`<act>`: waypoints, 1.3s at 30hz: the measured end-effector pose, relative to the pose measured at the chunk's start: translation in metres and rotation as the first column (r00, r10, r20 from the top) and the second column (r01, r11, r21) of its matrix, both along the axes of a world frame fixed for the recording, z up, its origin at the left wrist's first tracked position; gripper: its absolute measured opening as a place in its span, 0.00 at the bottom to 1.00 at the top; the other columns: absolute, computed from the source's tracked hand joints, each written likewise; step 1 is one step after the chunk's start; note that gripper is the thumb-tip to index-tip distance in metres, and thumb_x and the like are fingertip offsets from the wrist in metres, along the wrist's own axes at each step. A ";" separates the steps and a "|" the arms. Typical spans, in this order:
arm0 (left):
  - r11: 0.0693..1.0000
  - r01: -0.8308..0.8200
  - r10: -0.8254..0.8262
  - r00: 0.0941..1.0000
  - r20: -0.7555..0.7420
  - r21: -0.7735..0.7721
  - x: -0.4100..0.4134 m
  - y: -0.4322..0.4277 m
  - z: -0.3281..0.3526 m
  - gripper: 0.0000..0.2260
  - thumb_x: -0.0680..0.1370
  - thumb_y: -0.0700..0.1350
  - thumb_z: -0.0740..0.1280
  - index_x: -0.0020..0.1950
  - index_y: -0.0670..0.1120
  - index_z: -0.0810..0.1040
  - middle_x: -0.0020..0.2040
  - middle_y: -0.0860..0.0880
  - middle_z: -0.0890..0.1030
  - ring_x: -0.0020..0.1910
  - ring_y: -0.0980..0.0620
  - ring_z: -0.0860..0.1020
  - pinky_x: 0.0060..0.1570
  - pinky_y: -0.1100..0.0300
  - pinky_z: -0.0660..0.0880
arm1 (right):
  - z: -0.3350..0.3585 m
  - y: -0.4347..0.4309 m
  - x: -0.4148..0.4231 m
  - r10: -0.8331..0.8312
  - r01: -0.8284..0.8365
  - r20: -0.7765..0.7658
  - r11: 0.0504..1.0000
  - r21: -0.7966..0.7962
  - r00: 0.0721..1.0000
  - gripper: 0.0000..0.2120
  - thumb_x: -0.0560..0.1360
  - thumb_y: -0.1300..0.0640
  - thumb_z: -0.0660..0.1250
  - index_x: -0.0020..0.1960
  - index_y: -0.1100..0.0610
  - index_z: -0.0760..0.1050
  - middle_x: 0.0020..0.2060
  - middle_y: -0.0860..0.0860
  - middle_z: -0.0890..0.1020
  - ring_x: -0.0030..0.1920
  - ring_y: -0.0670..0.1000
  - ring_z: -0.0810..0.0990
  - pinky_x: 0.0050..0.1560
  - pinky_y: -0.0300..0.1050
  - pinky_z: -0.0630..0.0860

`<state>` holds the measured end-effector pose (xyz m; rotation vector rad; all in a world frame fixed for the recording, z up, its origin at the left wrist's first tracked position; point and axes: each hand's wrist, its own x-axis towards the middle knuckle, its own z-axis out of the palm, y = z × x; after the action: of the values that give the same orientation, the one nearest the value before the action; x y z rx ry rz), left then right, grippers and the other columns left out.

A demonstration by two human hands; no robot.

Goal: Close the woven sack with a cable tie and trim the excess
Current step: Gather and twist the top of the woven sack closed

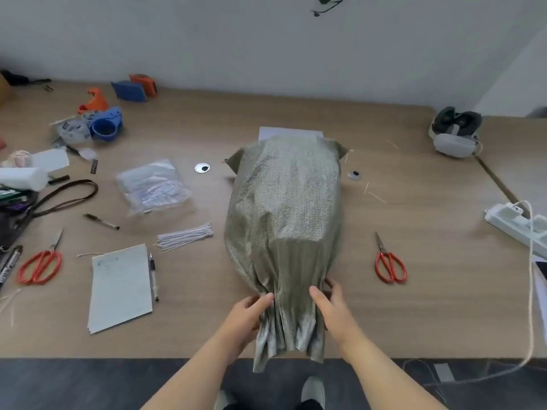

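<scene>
Lying lengthwise on the wooden table (429, 306), the grey-green woven plastic sack (284, 217) stretched away from the hands, its filled body beyond them and its loose mouth hanging over the near edge below them. The left hand (245, 315) gripped one side of the pleated neck with its thumb on top, and the right hand (334, 309) clasped the other side the same way, so the cloth was bunched between them.

The weave looked thin, soft and rather slick, likely to spring out of its folds if let go. The body seemed bulky, with something boxy inside; its weight could not be told. The best hold appeared to be the gathered neck just ahead of the fingers, squeezed tight.

A bundle of white cable ties (185, 235) lay well to the left of the left hand. Red-handled scissors (389, 264) lay near, to the right of the right hand.
</scene>
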<state>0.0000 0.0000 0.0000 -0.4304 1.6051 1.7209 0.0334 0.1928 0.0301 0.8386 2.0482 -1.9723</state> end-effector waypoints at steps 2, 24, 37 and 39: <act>0.997 -0.001 -0.004 0.998 0.062 0.077 -0.003 0.008 0.003 0.19 0.77 0.52 0.71 0.63 0.42 0.78 0.55 0.45 0.86 0.55 0.47 0.84 0.62 0.49 0.77 | -0.001 0.004 -0.002 0.081 -0.080 0.035 0.997 -0.007 0.996 0.31 0.78 0.51 0.69 0.75 0.49 0.57 0.65 0.47 0.74 0.67 0.50 0.74 0.68 0.46 0.69; 0.994 -0.108 0.110 0.992 -0.054 0.034 -0.038 0.031 0.056 0.14 0.76 0.43 0.72 0.60 0.40 0.79 0.50 0.41 0.87 0.49 0.42 0.86 0.48 0.51 0.81 | 0.012 0.025 -0.028 -0.087 0.084 -0.039 0.993 -0.089 0.995 0.16 0.78 0.61 0.66 0.60 0.51 0.65 0.55 0.56 0.81 0.54 0.55 0.83 0.58 0.59 0.80; 0.972 -0.181 0.213 0.947 -0.239 0.147 -0.144 0.063 0.200 0.10 0.71 0.43 0.73 0.48 0.38 0.80 0.39 0.41 0.80 0.31 0.45 0.79 0.33 0.56 0.78 | 0.157 0.048 -0.126 -0.009 0.065 -0.606 0.995 0.071 0.796 0.13 0.77 0.65 0.63 0.47 0.47 0.76 0.39 0.55 0.74 0.39 0.54 0.71 0.43 0.53 0.70; 0.969 -0.183 0.222 0.939 -0.264 0.165 -0.162 0.068 0.224 0.14 0.67 0.45 0.73 0.50 0.38 0.81 0.43 0.39 0.81 0.34 0.43 0.81 0.43 0.49 0.80 | 0.181 0.053 -0.151 0.001 0.067 -0.618 0.994 0.087 0.786 0.13 0.76 0.64 0.63 0.42 0.48 0.78 0.37 0.55 0.73 0.39 0.54 0.69 0.43 0.51 0.68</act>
<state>-0.1624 0.0679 0.2238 -0.3022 1.6699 2.1151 -0.1174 0.2457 0.2115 0.2327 2.4970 -2.4099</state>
